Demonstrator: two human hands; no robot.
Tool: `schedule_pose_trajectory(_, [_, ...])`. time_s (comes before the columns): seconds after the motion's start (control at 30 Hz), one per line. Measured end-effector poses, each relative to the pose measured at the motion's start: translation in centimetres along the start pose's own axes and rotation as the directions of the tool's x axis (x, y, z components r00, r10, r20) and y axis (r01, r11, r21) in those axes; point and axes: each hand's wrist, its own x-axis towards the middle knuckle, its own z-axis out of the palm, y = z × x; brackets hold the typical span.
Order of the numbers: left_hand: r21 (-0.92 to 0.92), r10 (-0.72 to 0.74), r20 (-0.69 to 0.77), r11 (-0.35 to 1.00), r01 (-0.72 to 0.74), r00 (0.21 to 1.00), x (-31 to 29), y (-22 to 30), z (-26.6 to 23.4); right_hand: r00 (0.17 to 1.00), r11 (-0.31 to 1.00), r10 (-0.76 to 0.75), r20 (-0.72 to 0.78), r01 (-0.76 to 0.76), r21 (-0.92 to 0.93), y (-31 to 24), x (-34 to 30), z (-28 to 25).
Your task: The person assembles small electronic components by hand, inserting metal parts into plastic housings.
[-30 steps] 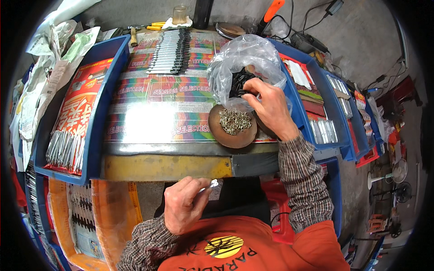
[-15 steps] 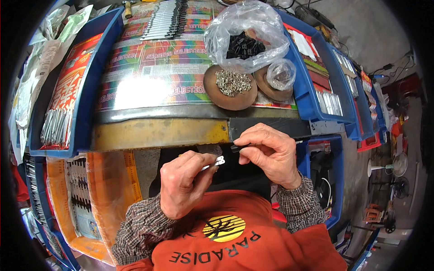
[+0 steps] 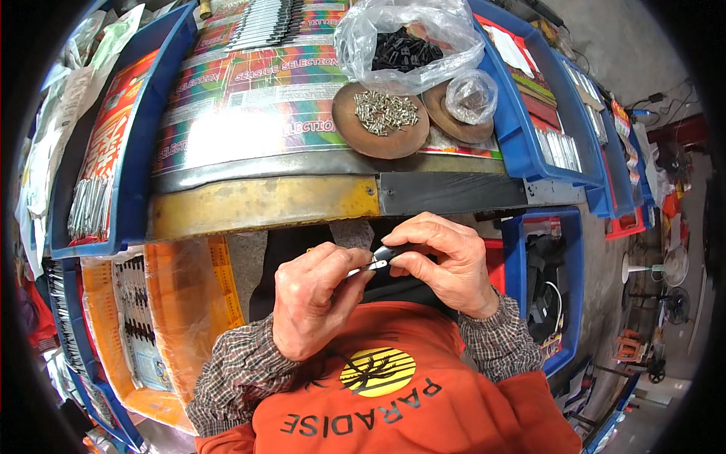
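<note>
While working in front of the orange shirt point(image 3: 454, 363), just off the near edge of the desk point(image 3: 265, 203), brace both wrists. Found in the left hand point(image 3: 311, 299): 1 silver strip point(image 3: 380, 265), pinched between thumb and forefinger, end exposed. Found in the right hand point(image 3: 446, 263): 1 black piece point(image 3: 384, 254), pinched at the fingertips, right at the strip's end; cannot tell whether seated or merely touching. Judged best: grip close to the tip to limit twisting, square up the 2 parts before pressing, and leave the meeting point uncovered. If stiff, realign rather than force. Noted ahead on the desk: small metal pins point(image 3: 386, 113) in a brown dish point(image 3: 378, 145); more black pieces point(image 3: 404, 50) in a clear bag point(image 3: 359, 49) just beyond.
</note>
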Motion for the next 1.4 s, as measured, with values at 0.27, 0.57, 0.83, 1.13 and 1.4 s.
schedule_pose_trajectory(0.27, [0.009,0.013,-0.007,1.000,-0.012,1.000,0.0,-0.1,0.1,0.994,0.992,0.100,0.042,-0.103,0.073,0.0,0.1,0.1])
schedule_pose_trajectory(0.57, [0.039,0.036,0.011,0.999,-0.036,0.999,-0.4,-0.6,0.3,0.977,0.970,0.164,0.133,-0.184,0.158,0.9,0.4,-0.3])
schedule_pose_trajectory(0.83, [0.065,0.068,0.012,0.996,-0.068,0.998,-1.2,-1.2,1.0,0.970,0.981,0.118,0.211,-0.146,0.125,1.9,0.3,-0.2])
schedule_pose_trajectory(1.13, [0.013,0.101,0.030,0.995,-0.101,0.994,-2.2,-1.8,1.7,0.960,0.993,0.082,0.267,-0.102,0.062,2.4,-0.6,0.2])
schedule_pose_trajectory(1.4, [-0.010,0.056,0.065,0.998,-0.055,0.996,-3.0,-1.8,2.0,0.965,0.990,0.109,0.237,-0.085,-0.109,2.7,-2.0,0.9])
